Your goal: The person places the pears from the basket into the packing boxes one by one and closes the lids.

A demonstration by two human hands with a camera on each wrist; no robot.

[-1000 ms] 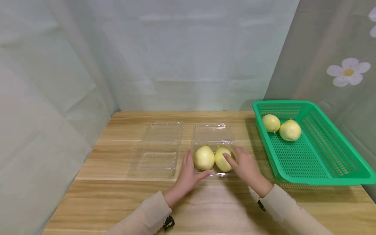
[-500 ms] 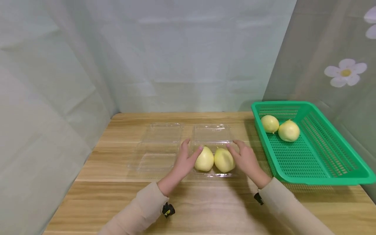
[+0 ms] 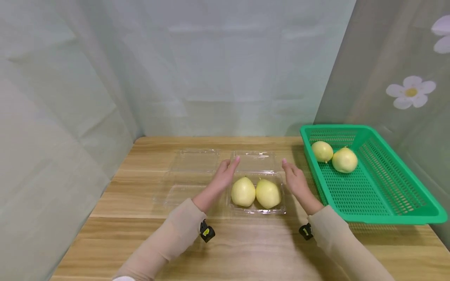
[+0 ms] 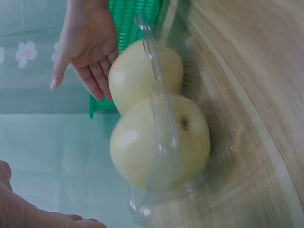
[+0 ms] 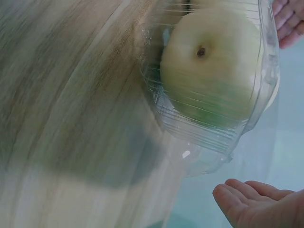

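Note:
Two pale yellow pears, a left pear (image 3: pixel 243 192) and a right pear (image 3: pixel 268 194), sit side by side in the base of a clear plastic clamshell box (image 3: pixel 258 211). Its lid (image 3: pixel 254 160) lies folded back behind them. My left hand (image 3: pixel 222 176) hovers by the box's left side with straight, relaxed fingers. On the other side, my right hand (image 3: pixel 296 180) is held in the same way, palm facing the box. Neither hand touches the pears. In the right wrist view, a pear (image 5: pixel 213 71) shows through the ribbed wall, apart from my right hand (image 5: pixel 261 202).
To the left lies a second clear clamshell box (image 3: pixel 191 193), unfolded on the wooden table (image 3: pixel 246 249). At the right stands a green plastic basket (image 3: pixel 386 219) with two more pears, a back pear (image 3: pixel 322 151) and a front pear (image 3: pixel 344 160). Curtains hang behind.
Both hands have left the pears. They have moved apart and forward to the box's sides. The two pears stay in the box, the right one turned slightly.

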